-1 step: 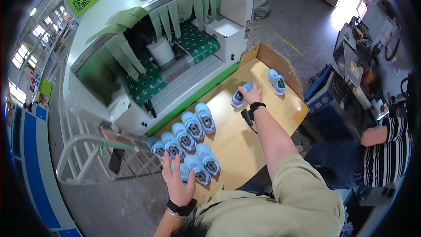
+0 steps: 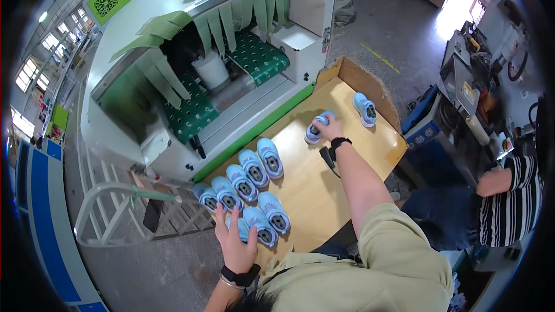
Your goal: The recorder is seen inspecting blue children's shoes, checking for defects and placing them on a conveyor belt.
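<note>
On the wooden table (image 2: pixel 324 196) are several light blue shoes with dark pieces in their openings. My right hand (image 2: pixel 329 127) reaches to the table's far side, its fingers closed round the upper part of one shoe (image 2: pixel 313 133). Farther right stands a single shoe (image 2: pixel 365 110). At the left, my left hand (image 2: pixel 237 248) is open with fingers spread beside a partly hidden shoe (image 2: pixel 241 229); whether it touches it I cannot tell. Next to that one sit two more, a near shoe (image 2: pixel 260 226) and another (image 2: pixel 274 212). A slanting row of shoes (image 2: pixel 241 182) lies behind them.
A large white machine (image 2: pixel 248 112) with hanging strips and green perforated belts (image 2: pixel 260 60) borders the table's far left. A cardboard edge (image 2: pixel 370 84) rims its far right. A black cable end (image 2: pixel 328 159) lies near my right wrist. At right, a person in a striped shirt (image 2: pixel 509 202) stands beside equipment.
My right hand has shifted slightly down and left on the shoe. My left hand stays nearly in place. The other person's forearm has moved a little.
</note>
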A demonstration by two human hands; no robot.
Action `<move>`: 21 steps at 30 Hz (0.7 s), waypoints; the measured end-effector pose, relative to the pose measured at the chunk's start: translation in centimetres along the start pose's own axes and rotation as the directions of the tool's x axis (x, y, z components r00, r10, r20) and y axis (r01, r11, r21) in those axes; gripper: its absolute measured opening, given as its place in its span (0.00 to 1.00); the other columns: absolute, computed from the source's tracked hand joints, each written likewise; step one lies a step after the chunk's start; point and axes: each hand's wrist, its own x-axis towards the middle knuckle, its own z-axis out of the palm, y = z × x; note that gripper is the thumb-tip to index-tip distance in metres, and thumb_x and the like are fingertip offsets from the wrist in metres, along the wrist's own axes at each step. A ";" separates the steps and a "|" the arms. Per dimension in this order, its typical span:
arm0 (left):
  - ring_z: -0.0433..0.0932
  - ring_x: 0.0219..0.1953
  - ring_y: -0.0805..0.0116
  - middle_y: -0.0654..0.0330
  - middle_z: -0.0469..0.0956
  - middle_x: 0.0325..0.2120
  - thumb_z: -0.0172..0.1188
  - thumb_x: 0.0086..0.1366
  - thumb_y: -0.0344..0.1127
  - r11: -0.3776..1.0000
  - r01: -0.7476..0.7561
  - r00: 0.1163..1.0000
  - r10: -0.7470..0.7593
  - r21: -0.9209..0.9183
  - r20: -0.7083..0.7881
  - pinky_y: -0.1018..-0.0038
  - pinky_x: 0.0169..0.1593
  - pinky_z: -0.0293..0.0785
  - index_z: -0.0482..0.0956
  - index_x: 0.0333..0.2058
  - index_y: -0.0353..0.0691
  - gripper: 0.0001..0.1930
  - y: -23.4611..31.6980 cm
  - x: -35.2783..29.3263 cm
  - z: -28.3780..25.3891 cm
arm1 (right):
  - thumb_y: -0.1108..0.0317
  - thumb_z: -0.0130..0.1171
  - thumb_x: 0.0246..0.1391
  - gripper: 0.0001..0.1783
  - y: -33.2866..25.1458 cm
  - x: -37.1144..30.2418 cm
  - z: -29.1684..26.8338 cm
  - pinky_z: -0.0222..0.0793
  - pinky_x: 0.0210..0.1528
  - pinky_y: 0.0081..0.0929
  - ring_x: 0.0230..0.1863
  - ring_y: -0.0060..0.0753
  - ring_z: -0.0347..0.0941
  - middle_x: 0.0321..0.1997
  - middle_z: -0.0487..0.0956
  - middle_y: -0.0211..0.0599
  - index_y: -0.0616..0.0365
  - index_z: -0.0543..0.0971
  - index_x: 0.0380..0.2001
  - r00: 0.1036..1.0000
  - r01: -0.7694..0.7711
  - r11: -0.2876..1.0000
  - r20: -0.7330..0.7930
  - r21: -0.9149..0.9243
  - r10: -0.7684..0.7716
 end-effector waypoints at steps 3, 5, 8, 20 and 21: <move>0.52 0.69 0.37 0.37 0.50 0.68 0.64 0.58 0.33 0.999 0.041 0.995 -0.037 -0.035 0.096 0.52 0.68 0.51 0.70 0.60 0.37 0.30 -0.5 1.9 1.8 | 0.47 0.72 0.43 0.42 0.7 -2.2 0.6 0.69 0.56 0.41 0.54 0.52 0.70 0.58 0.66 0.58 0.57 0.70 0.57 0.948 0.285 0.956 0.129 0.070 -0.292; 0.53 0.68 0.36 0.36 0.51 0.68 0.65 0.58 0.34 0.995 0.040 0.987 -0.024 -0.095 0.159 0.51 0.67 0.53 0.72 0.58 0.36 0.28 -0.8 3.3 3.1 | 0.53 0.70 0.47 0.39 0.6 -4.3 -0.1 0.65 0.62 0.40 0.57 0.51 0.68 0.59 0.67 0.56 0.57 0.69 0.60 0.784 0.042 0.990 0.609 0.136 -0.117; 0.55 0.67 0.36 0.35 0.52 0.67 0.65 0.57 0.33 0.994 0.048 0.973 -0.024 -0.103 0.229 0.52 0.67 0.54 0.72 0.57 0.36 0.28 -1.4 4.8 4.7 | 0.58 0.68 0.51 0.36 0.7 -2.6 -4.5 0.61 0.65 0.41 0.60 0.51 0.68 0.62 0.69 0.51 0.58 0.68 0.61 0.812 0.501 0.846 0.437 -0.184 -0.386; 0.55 0.68 0.37 0.41 0.54 0.67 0.66 0.58 0.37 0.998 0.064 0.953 -0.054 -0.022 0.299 0.52 0.66 0.55 0.73 0.57 0.40 0.27 -2.9 3.8 7.9 | 0.66 0.63 0.50 0.34 5.8 -4.0 -4.7 0.70 0.52 0.48 0.51 0.62 0.73 0.48 0.75 0.62 0.59 0.65 0.59 0.935 0.310 0.893 -0.066 -0.327 -0.349; 0.53 0.69 0.37 0.43 0.53 0.68 0.65 0.58 0.40 0.999 0.040 0.951 -0.039 0.003 0.307 0.47 0.66 0.53 0.73 0.57 0.42 0.28 -3.0 3.4 8.0 | 0.65 0.63 0.50 0.35 5.3 -7.0 -2.8 0.70 0.53 0.49 0.51 0.63 0.72 0.49 0.74 0.62 0.59 0.64 0.61 0.930 0.344 0.879 -0.012 -0.330 -0.368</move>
